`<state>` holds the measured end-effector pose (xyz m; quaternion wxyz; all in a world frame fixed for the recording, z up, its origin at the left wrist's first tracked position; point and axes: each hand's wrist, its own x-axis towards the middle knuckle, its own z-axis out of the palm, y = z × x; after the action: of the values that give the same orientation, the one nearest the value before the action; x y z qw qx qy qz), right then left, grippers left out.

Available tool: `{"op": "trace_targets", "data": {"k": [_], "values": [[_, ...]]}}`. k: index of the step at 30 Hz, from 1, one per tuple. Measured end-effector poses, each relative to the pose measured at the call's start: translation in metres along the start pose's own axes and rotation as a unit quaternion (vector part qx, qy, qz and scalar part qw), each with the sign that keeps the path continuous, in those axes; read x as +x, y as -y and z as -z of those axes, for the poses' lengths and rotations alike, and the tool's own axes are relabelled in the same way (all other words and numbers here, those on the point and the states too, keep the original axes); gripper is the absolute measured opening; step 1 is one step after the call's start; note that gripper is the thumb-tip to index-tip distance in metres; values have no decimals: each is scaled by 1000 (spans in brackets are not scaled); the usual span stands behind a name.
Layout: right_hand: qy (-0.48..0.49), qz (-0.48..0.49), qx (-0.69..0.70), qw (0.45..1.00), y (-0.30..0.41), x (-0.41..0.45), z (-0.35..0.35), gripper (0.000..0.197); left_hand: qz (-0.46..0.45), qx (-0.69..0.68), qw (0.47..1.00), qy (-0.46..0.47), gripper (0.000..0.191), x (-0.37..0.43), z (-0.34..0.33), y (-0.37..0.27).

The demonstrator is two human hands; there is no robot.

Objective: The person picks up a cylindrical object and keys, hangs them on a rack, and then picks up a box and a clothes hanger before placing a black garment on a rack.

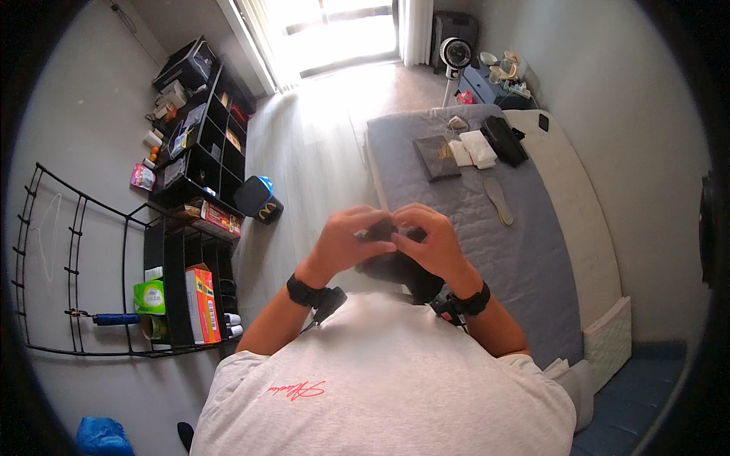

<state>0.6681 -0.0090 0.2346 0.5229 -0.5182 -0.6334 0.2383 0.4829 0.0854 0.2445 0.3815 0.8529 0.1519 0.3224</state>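
My left hand point(348, 236) and my right hand point(428, 236) are raised together in front of my chest. Their fingertips meet in the middle, with fingers and thumbs curved. Dark, blurred material point(399, 271) shows through the gaps and below the hands; whether any of it is held cannot be told. Each wrist wears a black strap, the left strap point(308, 292) and the right strap point(470, 299). Under my arms is my light grey T-shirt point(388, 365), which bears red script.
Ahead right, a bed point(513, 228) carries a dark flat packet point(436, 158), white packets point(478, 149), a black bag point(504, 141) and an insole point(498, 201). On the left stand a black shelf point(197, 148), a lidded bin point(259, 199) and a wire rack point(74, 268). A fan point(455, 57) stands ahead.
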Motion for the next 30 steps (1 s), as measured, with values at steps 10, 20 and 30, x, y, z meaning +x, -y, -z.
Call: {"op": "trace_targets", "data": {"k": [10,20,30], "values": [[-15,-29,-42,999,-5,-1,1,15,3,37,999,-7,41,-1,-2,3],[162,-119,250,947,-32,6,5,17,-19,9,1000,16,45,2,4,3],[226,-137,166,950,-31,13,20,27,-1,3,1000,24,40,-6,7,9]]}}
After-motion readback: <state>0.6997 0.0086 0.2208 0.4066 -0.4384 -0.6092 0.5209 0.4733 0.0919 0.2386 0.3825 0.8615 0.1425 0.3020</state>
